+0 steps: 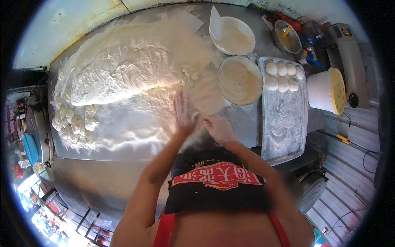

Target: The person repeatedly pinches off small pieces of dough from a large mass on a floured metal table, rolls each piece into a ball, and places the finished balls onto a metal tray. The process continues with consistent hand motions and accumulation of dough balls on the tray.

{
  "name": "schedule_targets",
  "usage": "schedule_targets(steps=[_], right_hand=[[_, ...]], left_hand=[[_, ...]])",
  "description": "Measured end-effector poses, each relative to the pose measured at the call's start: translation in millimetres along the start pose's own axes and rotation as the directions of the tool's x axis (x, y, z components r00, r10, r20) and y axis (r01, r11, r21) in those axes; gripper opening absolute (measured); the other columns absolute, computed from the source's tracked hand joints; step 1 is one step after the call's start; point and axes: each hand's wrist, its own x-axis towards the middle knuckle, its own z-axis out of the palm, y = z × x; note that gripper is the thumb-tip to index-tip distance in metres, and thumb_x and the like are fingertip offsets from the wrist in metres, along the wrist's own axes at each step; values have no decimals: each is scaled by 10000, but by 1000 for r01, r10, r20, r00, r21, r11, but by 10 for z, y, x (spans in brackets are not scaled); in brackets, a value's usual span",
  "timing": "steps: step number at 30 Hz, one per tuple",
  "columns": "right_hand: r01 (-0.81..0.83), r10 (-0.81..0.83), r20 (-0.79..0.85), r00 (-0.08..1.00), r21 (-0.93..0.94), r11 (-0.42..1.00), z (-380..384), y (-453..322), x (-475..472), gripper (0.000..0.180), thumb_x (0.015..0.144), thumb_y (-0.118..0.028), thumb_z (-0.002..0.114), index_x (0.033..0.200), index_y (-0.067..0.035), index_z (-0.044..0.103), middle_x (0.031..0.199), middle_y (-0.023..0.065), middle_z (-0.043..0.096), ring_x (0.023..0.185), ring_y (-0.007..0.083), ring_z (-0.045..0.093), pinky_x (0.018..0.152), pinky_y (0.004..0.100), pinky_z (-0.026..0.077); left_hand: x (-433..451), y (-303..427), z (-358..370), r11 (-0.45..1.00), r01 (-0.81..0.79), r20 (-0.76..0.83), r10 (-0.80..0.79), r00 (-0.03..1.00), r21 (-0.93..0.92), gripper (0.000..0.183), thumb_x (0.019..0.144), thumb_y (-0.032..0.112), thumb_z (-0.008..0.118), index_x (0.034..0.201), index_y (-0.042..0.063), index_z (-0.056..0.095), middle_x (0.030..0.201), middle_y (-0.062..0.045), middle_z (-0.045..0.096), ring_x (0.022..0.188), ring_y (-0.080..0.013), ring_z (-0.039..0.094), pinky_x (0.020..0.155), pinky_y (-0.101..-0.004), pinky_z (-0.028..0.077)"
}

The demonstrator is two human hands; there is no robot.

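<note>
My left hand [184, 111] is held flat over the floury steel worktop [123, 136], fingers spread a little and blurred; no object shows in it. My right hand [218, 128] is beside it, curled and blurred near the worktop's front edge; whether it holds anything cannot be told. A large floured slab of dough [123, 72] lies to the left, and small dough pieces [189, 75] lie just beyond my left hand. More dough lumps [74, 122] sit at the worktop's left end. Several round dough balls [282, 69] rest in two rows at the far end of a floured metal tray [284, 123].
Right of the dough stand a floury round bowl [240, 81] and a white bowl [237, 37] with a white scraper [216, 24]. A metal bowl [287, 37] with a yellow-handled utensil is farther back. A white tub with a yellow lid [337, 91] stands beside the tray.
</note>
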Motion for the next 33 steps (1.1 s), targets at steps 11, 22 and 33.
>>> schedule_targets(steps=[11, 22, 33], right_hand=[[436, -456, -2, 890, -285, 854, 307, -697, 299, 238, 858, -116, 646, 1088, -52, 640, 874, 120, 617, 861, 311, 630, 774, 441, 503], [145, -207, -143, 968, -357, 923, -996, 445, 1017, 423, 817, -147, 689, 1225, -46, 635, 1153, 168, 679, 1055, 331, 664, 897, 431, 536], [-293, 267, 121, 956, 341, 893, -817, 1314, 1344, 209, 849, -55, 674, 1044, -27, 743, 929, 78, 761, 898, 191, 719, 857, 293, 527]], left_hand=[[20, -586, -705, 880, -57, 147, 141, 979, -471, 730, 1051, 577, 255, 1374, -2, 560, 1357, -203, 592, 1287, -336, 543, 1150, -502, 333], [-142, -158, -162, 484, 665, 633, -259, 730, -569, 346, 945, 252, 716, 1155, -19, 671, 1039, -86, 714, 899, -177, 692, 798, -323, 578], [477, 737, -113, 403, 613, 367, -536, 760, -680, 337, 978, 239, 673, 1208, 3, 600, 1083, -90, 683, 936, -191, 679, 788, -337, 571]])
